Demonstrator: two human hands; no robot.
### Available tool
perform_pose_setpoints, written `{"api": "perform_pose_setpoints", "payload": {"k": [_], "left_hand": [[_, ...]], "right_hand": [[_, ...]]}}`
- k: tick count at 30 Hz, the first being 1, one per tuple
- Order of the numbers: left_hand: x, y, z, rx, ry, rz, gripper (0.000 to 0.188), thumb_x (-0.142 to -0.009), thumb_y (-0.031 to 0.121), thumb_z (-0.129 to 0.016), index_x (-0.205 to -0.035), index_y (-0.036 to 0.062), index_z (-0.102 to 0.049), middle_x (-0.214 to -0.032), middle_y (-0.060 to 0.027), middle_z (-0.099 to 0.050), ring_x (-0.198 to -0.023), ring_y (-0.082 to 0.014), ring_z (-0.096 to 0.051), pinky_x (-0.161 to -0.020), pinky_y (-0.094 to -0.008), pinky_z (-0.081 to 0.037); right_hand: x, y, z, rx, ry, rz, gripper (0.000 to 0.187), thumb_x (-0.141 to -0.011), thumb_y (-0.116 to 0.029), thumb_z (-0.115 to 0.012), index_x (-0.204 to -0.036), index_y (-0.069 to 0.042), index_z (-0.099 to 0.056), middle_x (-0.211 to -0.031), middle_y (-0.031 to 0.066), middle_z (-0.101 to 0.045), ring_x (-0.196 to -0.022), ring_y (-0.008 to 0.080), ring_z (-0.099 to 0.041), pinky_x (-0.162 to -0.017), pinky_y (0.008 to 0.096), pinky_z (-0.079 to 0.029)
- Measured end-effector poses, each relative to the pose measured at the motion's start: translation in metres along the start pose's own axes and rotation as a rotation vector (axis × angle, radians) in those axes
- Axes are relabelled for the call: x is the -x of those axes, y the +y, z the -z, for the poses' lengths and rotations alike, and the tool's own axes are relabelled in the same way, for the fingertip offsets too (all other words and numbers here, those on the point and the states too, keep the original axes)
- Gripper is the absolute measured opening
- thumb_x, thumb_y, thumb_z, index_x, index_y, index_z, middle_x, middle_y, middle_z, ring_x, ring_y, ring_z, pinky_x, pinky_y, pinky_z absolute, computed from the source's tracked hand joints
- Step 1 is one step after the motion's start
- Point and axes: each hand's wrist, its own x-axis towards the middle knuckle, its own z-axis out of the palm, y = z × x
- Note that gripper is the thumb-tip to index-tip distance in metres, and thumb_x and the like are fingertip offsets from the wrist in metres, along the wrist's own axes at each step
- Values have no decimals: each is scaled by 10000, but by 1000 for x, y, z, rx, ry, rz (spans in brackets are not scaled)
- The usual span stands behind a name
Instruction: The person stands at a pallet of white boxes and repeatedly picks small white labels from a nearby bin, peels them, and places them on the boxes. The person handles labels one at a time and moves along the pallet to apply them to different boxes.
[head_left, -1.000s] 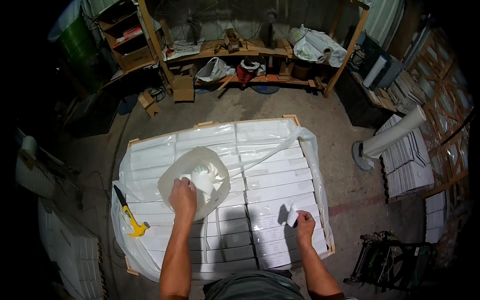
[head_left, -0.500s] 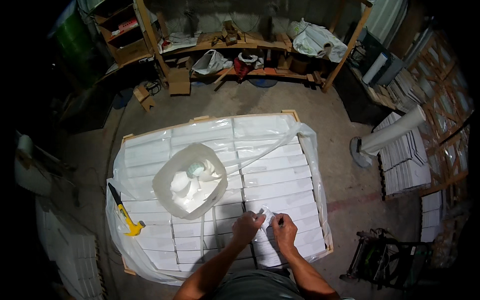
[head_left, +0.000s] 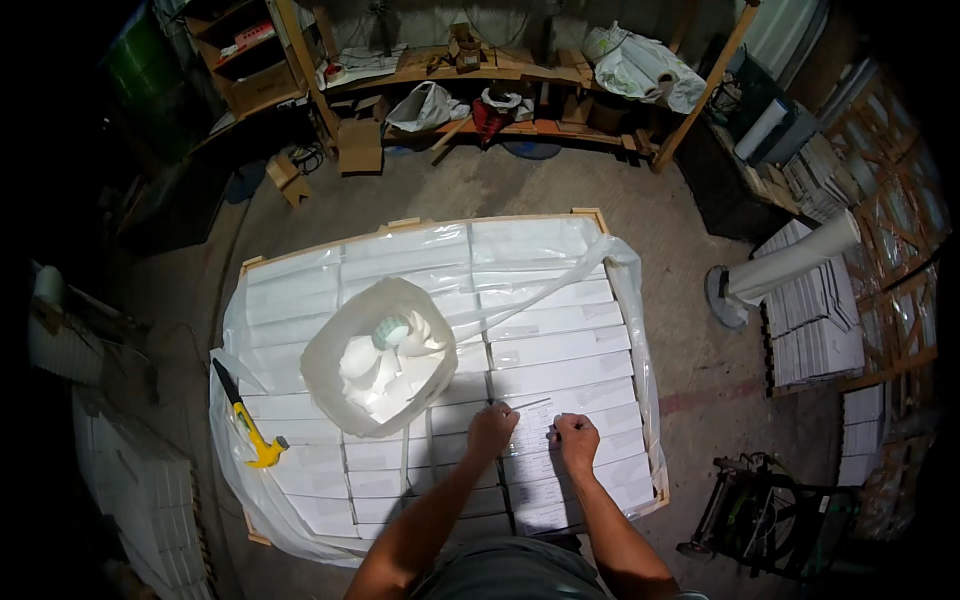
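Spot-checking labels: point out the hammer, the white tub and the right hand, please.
Hammer [head_left: 249, 424], head camera: yellow part of the shaft.
White tub [head_left: 322, 376], head camera: left inner wall.
Right hand [head_left: 578, 442], head camera: back of the hand.

Three columns of white boxes [head_left: 560, 365] are counted. By their left edge, one hammer [head_left: 248, 420] is listed; nearer the left edge than the right, one tub [head_left: 328, 335] containing one greenish roll [head_left: 390, 332]. Nearer the front edge, one left hand [head_left: 491, 431] and one right hand [head_left: 578, 440] are recorded.
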Motion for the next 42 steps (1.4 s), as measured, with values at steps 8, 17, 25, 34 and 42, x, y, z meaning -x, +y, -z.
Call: {"api": "perform_pose_setpoints", "payload": {"k": [8,17,25,34,42], "left_hand": [[-15,21,-7,-253,114,-2,227,-872,294,-587,-902,73,-628,-901,-160,-640,-838,-354,-641,-731,-490,-506],[-11,10,-15,-414,220,-160,187,-864,275,-642,-853,96,-590,-860,-132,-601,-787,-327,-629,-666,-462,-503],[-7,25,-13,-685,260,-75,199,-875,310,-630,-854,114,-599,-877,-84,-593,-772,-257,-642,-643,-421,-507],[-10,-2,1,-573,211,42,224,-859,316,-636,-910,98,-626,-934,-108,-594,-792,-276,-654,-707,-405,-529],[33,4,44,284,-23,325,274,-903,273,-568,-993,27,-649,-803,-118,-669,-723,-228,-644,-619,-372,-516]], "right_hand": [[-15,5,-13,554,191,178,196,-804,-269,-656,-828,-81,-708,-813,123,-689,-749,321,-657,-710,408,-511],[-16,12,-18,674,199,247,193,-826,-270,-638,-810,-85,-692,-868,124,-686,-772,344,-652,-710,449,-507],[-14,4,-22,801,195,264,214,-808,-285,-692,-844,-78,-656,-881,116,-669,-808,325,-652,-723,446,-499],[-34,3,3,819,185,191,263,-805,-285,-713,-922,-58,-650,-852,112,-698,-790,295,-670,-689,410,-511],[-38,-15,-41,-221,-504,-354,262,-888,-131,-628,-1064,63,-625,-960,142,-680,-843,205,-681,-694,303,-544]]}}
